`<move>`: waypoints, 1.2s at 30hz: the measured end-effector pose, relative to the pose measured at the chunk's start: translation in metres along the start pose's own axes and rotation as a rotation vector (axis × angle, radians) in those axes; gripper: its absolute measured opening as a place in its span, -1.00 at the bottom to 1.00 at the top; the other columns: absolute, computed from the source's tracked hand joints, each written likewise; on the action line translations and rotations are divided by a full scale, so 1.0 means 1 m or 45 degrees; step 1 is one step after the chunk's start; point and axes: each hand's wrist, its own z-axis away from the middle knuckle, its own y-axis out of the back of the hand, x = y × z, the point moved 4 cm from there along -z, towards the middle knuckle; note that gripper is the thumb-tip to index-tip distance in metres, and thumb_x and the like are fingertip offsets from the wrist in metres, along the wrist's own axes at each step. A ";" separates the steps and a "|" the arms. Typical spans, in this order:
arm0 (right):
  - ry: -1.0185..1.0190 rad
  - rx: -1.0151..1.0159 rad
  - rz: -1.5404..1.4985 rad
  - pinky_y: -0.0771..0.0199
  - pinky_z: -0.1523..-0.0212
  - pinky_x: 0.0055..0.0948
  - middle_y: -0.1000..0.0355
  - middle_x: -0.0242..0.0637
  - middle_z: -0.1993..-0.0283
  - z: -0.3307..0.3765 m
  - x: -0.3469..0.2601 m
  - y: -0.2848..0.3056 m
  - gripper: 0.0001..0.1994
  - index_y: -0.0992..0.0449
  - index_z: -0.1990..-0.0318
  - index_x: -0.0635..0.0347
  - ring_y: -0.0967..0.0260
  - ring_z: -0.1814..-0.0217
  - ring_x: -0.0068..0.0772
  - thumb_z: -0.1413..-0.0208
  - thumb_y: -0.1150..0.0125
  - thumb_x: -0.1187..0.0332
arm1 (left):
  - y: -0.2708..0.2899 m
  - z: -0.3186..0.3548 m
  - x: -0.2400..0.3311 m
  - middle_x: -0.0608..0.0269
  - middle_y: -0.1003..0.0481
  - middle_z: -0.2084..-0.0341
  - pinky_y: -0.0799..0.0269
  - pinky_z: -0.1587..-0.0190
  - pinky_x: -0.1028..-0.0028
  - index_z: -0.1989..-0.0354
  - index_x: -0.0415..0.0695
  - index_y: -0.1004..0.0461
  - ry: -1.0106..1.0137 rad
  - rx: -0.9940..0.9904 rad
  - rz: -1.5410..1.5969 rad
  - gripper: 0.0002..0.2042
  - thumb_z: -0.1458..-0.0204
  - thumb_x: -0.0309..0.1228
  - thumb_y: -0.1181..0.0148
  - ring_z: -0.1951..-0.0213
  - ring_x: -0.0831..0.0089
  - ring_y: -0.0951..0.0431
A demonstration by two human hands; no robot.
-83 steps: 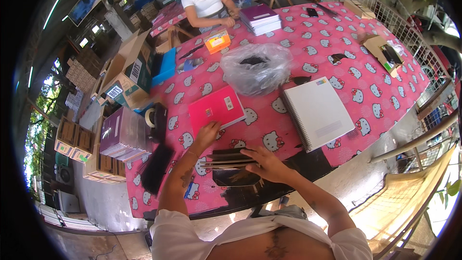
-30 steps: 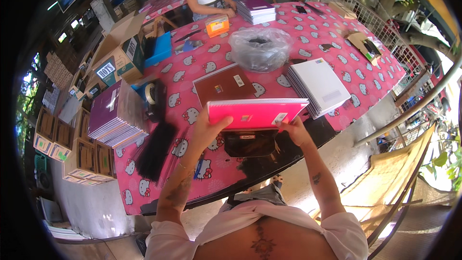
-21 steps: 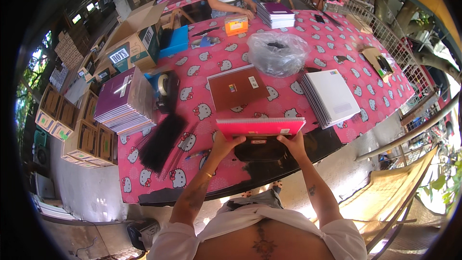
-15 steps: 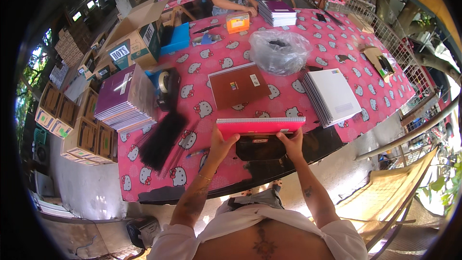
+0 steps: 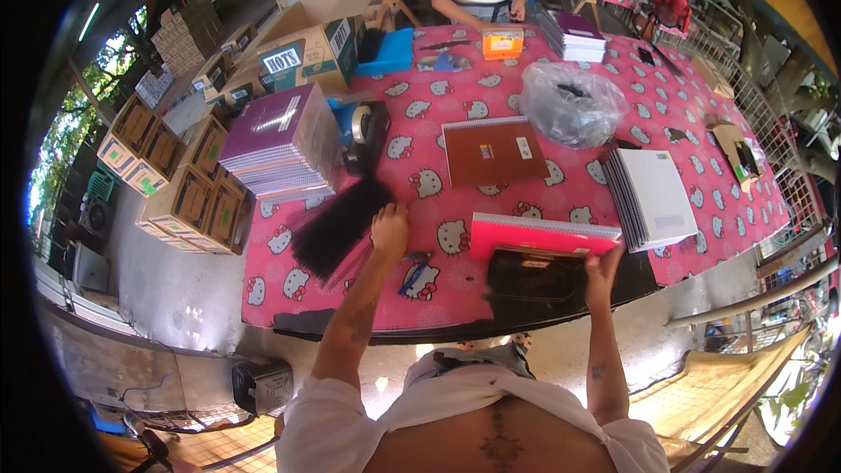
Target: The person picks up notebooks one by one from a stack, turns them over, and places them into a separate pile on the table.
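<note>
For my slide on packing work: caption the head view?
Left hand reaches the black bundle; right hand holds a pink notebook over the pink table.

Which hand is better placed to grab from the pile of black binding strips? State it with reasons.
Left. The left hand already rests at the edge of the pile of black binding strips. The right hand is across the table, holding the pink spiral notebook.

The right hand (image 5: 603,264) is covering the near corner of the pink notebook (image 5: 539,234), so its grip is hiding there. The left hand (image 5: 389,229) is blocking whatever its fingertips are touching beside the black bundle (image 5: 337,226). The clear bag (image 5: 571,105) is blurring its dark contents beyond telling.
</note>
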 end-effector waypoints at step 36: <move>0.844 -0.656 1.078 -0.45 0.23 -0.21 -0.53 -0.30 0.41 -0.032 -0.091 -0.179 -0.91 -0.61 0.27 0.10 -0.52 0.37 -0.14 -0.09 -0.31 0.35 | 0.152 -0.025 0.132 0.05 -0.53 0.48 -0.42 0.45 0.15 0.30 -0.15 -0.53 -0.223 0.108 0.830 -0.80 -0.18 -0.26 -0.25 0.44 0.04 -0.57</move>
